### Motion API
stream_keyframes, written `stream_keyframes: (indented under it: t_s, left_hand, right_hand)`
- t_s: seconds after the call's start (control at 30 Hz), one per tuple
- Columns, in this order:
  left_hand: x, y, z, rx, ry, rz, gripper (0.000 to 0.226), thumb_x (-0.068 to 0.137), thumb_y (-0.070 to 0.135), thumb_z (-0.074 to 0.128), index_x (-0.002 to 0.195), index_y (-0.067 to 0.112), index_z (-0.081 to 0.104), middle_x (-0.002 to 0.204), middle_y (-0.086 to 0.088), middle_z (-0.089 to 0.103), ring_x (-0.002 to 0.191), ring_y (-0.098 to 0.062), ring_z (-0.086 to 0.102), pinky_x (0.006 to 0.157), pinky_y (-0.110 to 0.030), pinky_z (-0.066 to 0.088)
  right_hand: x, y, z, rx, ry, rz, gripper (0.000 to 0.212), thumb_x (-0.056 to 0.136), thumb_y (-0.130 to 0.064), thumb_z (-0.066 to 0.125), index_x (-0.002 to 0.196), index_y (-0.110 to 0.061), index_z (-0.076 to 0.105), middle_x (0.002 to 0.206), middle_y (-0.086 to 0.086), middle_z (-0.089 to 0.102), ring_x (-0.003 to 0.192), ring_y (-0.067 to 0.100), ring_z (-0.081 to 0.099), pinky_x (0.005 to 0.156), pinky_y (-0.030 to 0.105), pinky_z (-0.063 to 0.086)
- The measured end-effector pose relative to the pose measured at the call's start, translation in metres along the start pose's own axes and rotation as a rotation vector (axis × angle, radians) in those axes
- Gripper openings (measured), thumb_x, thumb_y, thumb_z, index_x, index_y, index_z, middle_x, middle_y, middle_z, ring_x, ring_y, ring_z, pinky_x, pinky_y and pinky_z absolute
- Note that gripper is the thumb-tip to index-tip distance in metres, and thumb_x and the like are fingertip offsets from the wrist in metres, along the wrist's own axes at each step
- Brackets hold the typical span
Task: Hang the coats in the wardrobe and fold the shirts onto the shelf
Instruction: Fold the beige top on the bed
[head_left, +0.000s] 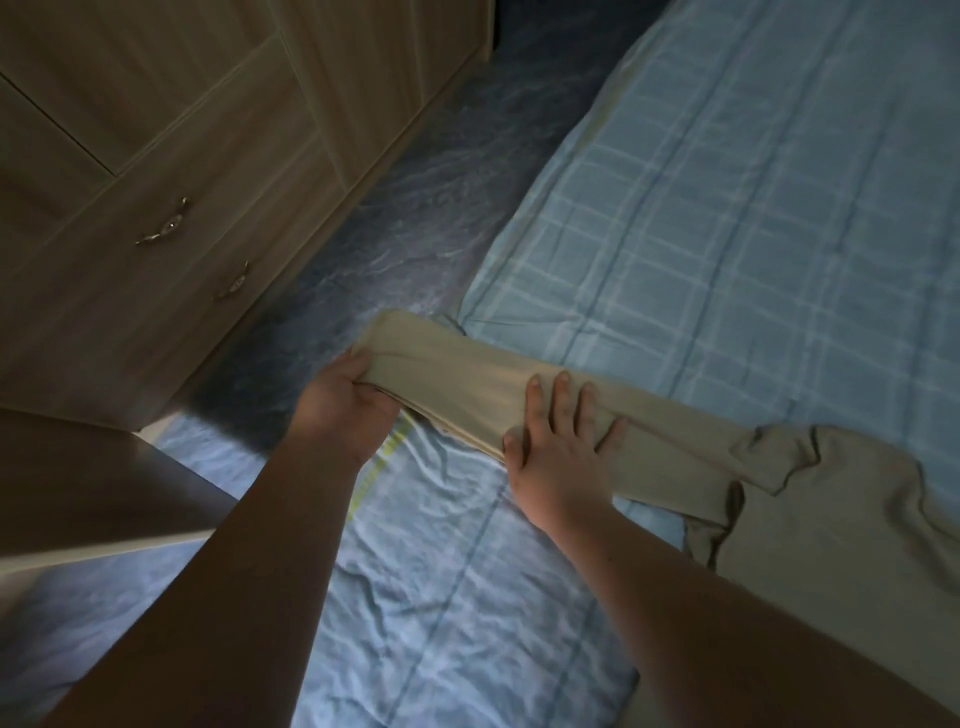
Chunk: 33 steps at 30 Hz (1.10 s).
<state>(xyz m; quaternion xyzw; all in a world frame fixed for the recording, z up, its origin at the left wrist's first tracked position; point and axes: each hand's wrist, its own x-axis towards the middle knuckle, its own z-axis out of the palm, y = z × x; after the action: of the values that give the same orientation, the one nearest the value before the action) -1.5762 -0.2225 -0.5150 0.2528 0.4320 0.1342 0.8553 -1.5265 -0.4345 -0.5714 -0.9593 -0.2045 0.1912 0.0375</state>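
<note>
My left hand (345, 397) gripped the end of the beige shirt (467, 384) with curled fingers; my right hand (558, 447) pressed it flat, fingers straight, on the bed (753, 208).

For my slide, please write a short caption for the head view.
Left hand grips the end of a beige garment while the right hand presses it flat on the blue checked bed.

wardrobe (171, 156) close left, floor strip (415, 208) open beside bed (753, 208)
</note>
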Motion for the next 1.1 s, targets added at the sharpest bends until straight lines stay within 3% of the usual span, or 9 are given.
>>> stream_keyframes:
  t_s: [0.07, 0.2, 0.33, 0.47, 0.6, 0.77, 0.87, 1.0, 1.1]
  left_hand:
    - [-0.014, -0.004, 0.013, 0.000, -0.044, 0.050, 0.038, 0.097, 0.002, 0.043, 0.134, 0.002, 0.052, 0.090, 0.001, 0.077, 0.086, -0.008, 0.072, 0.090, -0.021, 0.053]
    - [-0.030, -0.020, 0.046, -0.081, -0.204, 0.071, 0.044, 0.089, 0.001, 0.048, 0.133, 0.000, 0.053, 0.107, -0.011, 0.074, 0.099, -0.019, 0.072, 0.076, -0.030, 0.060]
    - [-0.047, -0.064, 0.100, 0.030, -0.339, 0.117, 0.050, 0.093, 0.002, 0.044, 0.143, 0.002, 0.045, 0.137, -0.014, 0.059, 0.126, -0.024, 0.057, 0.105, -0.034, 0.046]
    - [-0.089, -0.146, 0.147, 0.656, -0.250, 0.434, 0.039, 0.099, 0.006, 0.049, 0.134, 0.020, 0.058, 0.128, -0.002, 0.065, 0.096, -0.026, 0.063, 0.082, -0.035, 0.052]
    - [-0.144, -0.236, 0.186, 0.838, -0.423, 0.627, 0.046, 0.095, -0.012, 0.045, 0.132, 0.013, 0.056, 0.131, 0.009, 0.057, 0.124, -0.004, 0.053, 0.108, -0.017, 0.037]
    - [-0.206, -0.352, 0.213, 0.986, -0.632, 0.653, 0.052, 0.095, -0.007, 0.042, 0.141, 0.019, 0.047, 0.139, 0.021, 0.048, 0.135, 0.002, 0.044, 0.114, -0.017, 0.031]
    - [-0.234, -0.414, 0.220, 1.090, -0.723, 0.611, 0.055, 0.096, -0.004, 0.041, 0.147, 0.017, 0.043, 0.148, 0.016, 0.046, 0.138, 0.003, 0.039, 0.117, -0.022, 0.029]
    - [-0.271, -0.480, 0.225, 1.222, -0.748, 0.614, 0.057, 0.098, 0.001, 0.044, 0.145, 0.031, 0.039, 0.149, 0.018, 0.041, 0.138, 0.009, 0.033, 0.116, -0.016, 0.023]
    - [-0.280, -0.523, 0.220, 1.407, -0.826, 0.651, 0.055, 0.094, 0.009, 0.038, 0.149, 0.018, 0.040, 0.153, 0.005, 0.040, 0.143, -0.007, 0.034, 0.121, -0.029, 0.022]
  right_hand:
    - [-0.003, 0.002, -0.005, 0.027, -0.008, -0.026, 0.066, 0.097, -0.053, 0.019, 0.157, -0.031, 0.001, 0.166, 0.001, -0.004, 0.152, 0.029, -0.007, 0.115, 0.067, -0.002]
    - [-0.018, 0.018, -0.022, 0.104, 0.097, -0.004, 0.069, 0.093, -0.050, 0.013, 0.157, -0.025, 0.011, 0.166, 0.002, 0.008, 0.152, 0.027, 0.008, 0.117, 0.062, 0.008]
    - [-0.039, 0.056, -0.028, 0.144, 0.171, 0.088, 0.069, 0.094, -0.045, 0.018, 0.157, -0.017, 0.013, 0.165, 0.005, 0.012, 0.152, 0.026, 0.012, 0.119, 0.058, 0.011]
    - [-0.075, 0.116, -0.030, 0.139, 0.236, 0.208, 0.068, 0.093, -0.042, 0.032, 0.154, -0.013, 0.030, 0.160, 0.010, 0.028, 0.148, 0.029, 0.025, 0.116, 0.059, 0.022]
    - [-0.126, 0.190, -0.043, 0.176, 0.238, 0.265, 0.074, 0.090, -0.046, 0.014, 0.156, -0.014, 0.020, 0.163, 0.008, 0.019, 0.151, 0.027, 0.014, 0.119, 0.056, 0.011]
    - [-0.192, 0.297, -0.048, 0.201, 0.162, 0.358, 0.080, 0.085, -0.049, 0.006, 0.158, -0.016, 0.003, 0.166, 0.005, 0.003, 0.153, 0.023, 0.000, 0.121, 0.052, 0.003]
    - [-0.227, 0.355, -0.047, 0.240, 0.127, 0.414, 0.074, 0.093, -0.043, 0.021, 0.157, -0.016, -0.006, 0.166, 0.005, -0.005, 0.152, 0.022, -0.006, 0.122, 0.050, 0.000]
    - [-0.261, 0.416, -0.039, 0.258, 0.217, 0.459, 0.077, 0.088, -0.045, 0.018, 0.157, -0.012, 0.010, 0.165, 0.009, 0.012, 0.152, 0.026, 0.006, 0.122, 0.051, 0.005]
    - [-0.281, 0.450, -0.027, 0.298, 0.246, 0.485, 0.072, 0.092, -0.043, 0.017, 0.156, -0.011, 0.018, 0.163, 0.011, 0.019, 0.151, 0.028, 0.013, 0.120, 0.053, 0.013]
